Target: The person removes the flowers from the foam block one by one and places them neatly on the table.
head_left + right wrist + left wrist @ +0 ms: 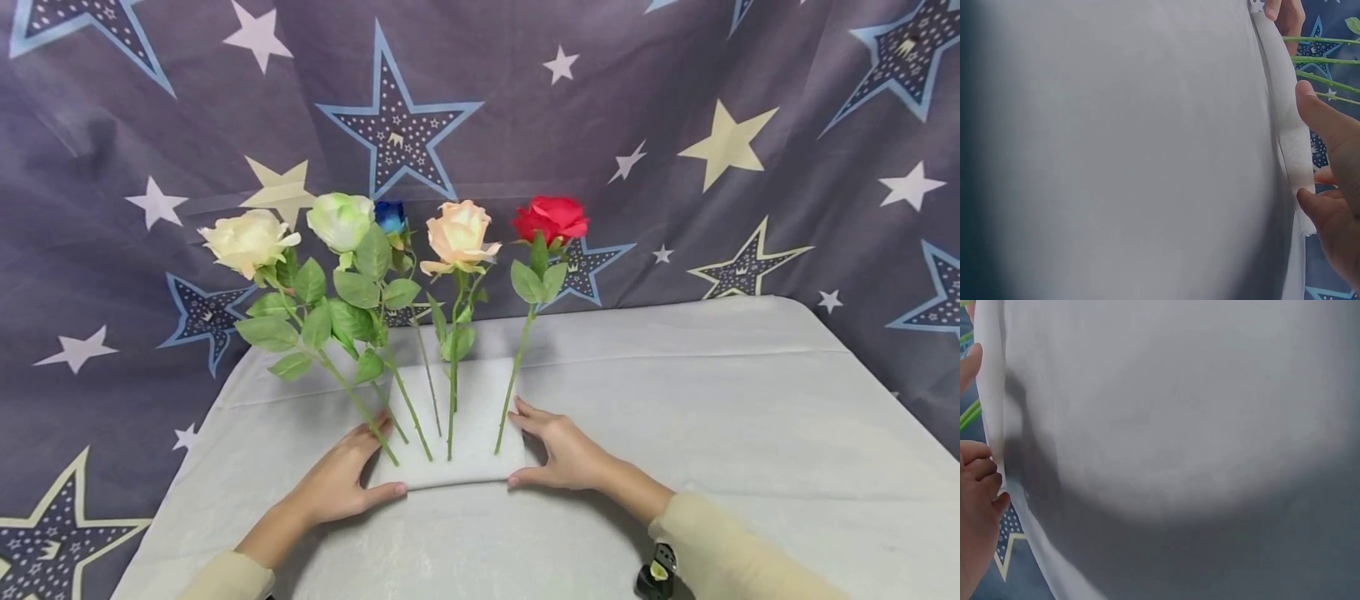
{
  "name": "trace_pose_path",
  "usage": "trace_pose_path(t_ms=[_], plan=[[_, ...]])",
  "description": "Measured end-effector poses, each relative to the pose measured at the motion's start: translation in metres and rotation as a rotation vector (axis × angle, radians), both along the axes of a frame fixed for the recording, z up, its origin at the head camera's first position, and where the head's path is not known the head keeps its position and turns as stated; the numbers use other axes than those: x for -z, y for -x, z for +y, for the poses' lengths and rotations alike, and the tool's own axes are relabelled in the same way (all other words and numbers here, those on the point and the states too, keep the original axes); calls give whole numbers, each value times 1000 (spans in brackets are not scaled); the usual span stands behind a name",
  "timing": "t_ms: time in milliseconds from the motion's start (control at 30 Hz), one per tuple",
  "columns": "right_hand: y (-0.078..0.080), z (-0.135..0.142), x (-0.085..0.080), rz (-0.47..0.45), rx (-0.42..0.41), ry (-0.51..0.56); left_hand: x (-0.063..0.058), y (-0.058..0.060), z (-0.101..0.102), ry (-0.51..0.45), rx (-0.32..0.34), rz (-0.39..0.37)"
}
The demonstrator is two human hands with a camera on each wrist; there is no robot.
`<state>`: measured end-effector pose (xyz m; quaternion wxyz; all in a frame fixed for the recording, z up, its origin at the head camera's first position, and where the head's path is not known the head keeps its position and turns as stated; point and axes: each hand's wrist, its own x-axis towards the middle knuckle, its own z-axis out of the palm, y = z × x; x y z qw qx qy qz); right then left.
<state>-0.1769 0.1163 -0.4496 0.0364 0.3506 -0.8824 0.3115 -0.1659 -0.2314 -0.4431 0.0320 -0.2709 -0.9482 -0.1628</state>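
White block [480, 400] lies on the tabletop [712, 400], toward its left edge, with cream, green, blue, peach and red roses [459, 235] rising from it. Left hand [339, 479] and right hand [564, 452] grip its sides, thumbs at front corners.

Colourful roses [461, 236] stand in a white block [476, 429]
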Motion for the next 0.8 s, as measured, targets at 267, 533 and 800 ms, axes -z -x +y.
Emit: trace_pose_path(t_ms=[267,533,800], plan=[[4,-15,-2,1,-40,-43,0,-1,-15,25,2,70],[8,-28,-7,-31,-93,-101,0,0,-30,79,25,120],[9,-38,-7,-28,-104,-143,-1,0,-42,79,18,101]])
